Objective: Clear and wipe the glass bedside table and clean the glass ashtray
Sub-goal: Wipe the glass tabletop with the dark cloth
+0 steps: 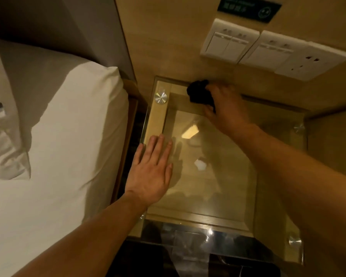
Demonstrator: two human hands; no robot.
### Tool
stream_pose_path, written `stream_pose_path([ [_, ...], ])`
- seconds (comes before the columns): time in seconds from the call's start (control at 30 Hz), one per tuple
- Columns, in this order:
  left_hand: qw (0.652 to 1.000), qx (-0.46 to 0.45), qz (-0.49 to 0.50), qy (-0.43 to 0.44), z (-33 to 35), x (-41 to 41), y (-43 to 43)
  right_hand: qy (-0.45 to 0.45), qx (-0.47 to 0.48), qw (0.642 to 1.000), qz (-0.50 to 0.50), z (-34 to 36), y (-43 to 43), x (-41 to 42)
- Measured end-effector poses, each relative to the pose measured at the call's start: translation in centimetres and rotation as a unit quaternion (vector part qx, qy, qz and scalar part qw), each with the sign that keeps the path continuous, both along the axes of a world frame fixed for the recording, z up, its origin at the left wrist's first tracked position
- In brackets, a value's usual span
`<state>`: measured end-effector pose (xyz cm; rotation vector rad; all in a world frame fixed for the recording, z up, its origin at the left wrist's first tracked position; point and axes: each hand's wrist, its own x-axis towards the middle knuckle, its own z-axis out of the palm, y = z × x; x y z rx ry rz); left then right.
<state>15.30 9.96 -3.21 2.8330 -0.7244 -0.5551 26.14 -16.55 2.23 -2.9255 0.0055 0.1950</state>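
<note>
The glass bedside table (pixel 218 196) fills the middle of the head view, its clear top held by round metal studs at the corners. My right hand (pixel 226 108) presses a bunched black cloth (pixel 199 93) onto the glass at the far edge, close to the wooden wall panel. My left hand (pixel 151 172) lies flat on the near left part of the glass, fingers spread, holding nothing. No ashtray shows in this view.
A bed with a white sheet (pixel 58 146) and a pillow (pixel 0 116) lies directly left of the table. White light switches (pixel 228 44) and a wall socket (pixel 310 62) sit on the wooden panel above the table's far edge.
</note>
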Motion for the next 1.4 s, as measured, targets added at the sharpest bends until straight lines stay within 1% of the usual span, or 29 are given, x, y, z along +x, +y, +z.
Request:
stream_pose_path([
  [0.07,1.000,0.002,-0.002,-0.003,-0.1,-0.1,0.0,0.019,-0.013,0.999,0.046,-1.2,-0.4,-1.4],
  [0.2,1.000,0.005,0.002,0.004,-0.5,0.0,0.0,-0.034,-0.047,0.991,0.118,-1.1,-2.4,-2.3],
  [0.23,1.000,0.003,0.004,0.003,-0.6,0.1,-0.1,-0.026,-0.054,0.988,0.142,-1.0,-2.8,-1.8],
  [0.3,1.000,0.001,0.007,0.000,-0.9,0.0,-0.1,0.026,-0.068,0.979,0.191,-1.1,-3.1,-0.4],
  [0.37,1.000,0.006,0.009,-0.009,-1.0,0.0,-0.1,0.072,-0.062,0.970,0.223,-1.8,-3.0,1.1],
  [0.5,1.000,0.006,0.010,-0.023,-1.1,-0.1,-0.3,0.083,-0.026,0.970,0.228,-3.0,-2.4,3.1],
  [0.77,0.999,0.016,0.003,-0.034,-1.3,-0.1,-0.2,0.057,-0.028,0.968,0.243,-4.5,-2.5,2.2],
  [1.0,0.999,0.016,0.006,-0.050,-1.2,-0.2,-0.3,0.035,-0.012,0.966,0.254,-4.8,-1.5,-1.7],
  [1.4,0.998,0.005,0.007,-0.067,-0.8,-0.5,-0.2,0.038,-0.026,0.961,0.274,-4.8,0.7,-9.4],
])
